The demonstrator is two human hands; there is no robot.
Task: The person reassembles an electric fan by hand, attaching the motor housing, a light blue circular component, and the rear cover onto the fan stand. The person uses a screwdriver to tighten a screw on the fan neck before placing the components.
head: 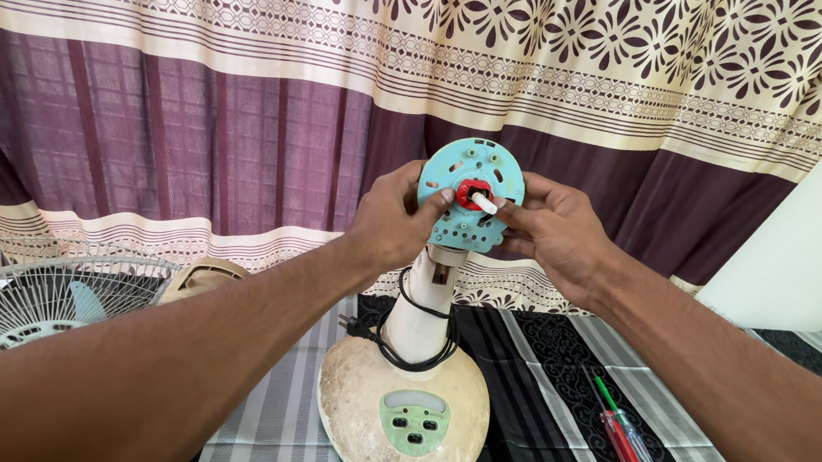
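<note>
A table fan stands stripped of its guard: a round light-blue motor plate faces me on top of a cream neck and an oval, stained base with a pale green button panel. A red ring and a white shaft stub sit at the plate's centre. My left hand grips the plate's left edge, thumb near the red ring. My right hand holds the plate's right edge, with fingertips pinching at the white shaft. A black power cord is wound round the neck.
Two screwdrivers, one red-handled and one clear-handled, lie on the striped cloth at the right. A wire fan guard with a pale blue blade lies at the left, a cream cover behind it. A patterned purple and cream curtain hangs close behind.
</note>
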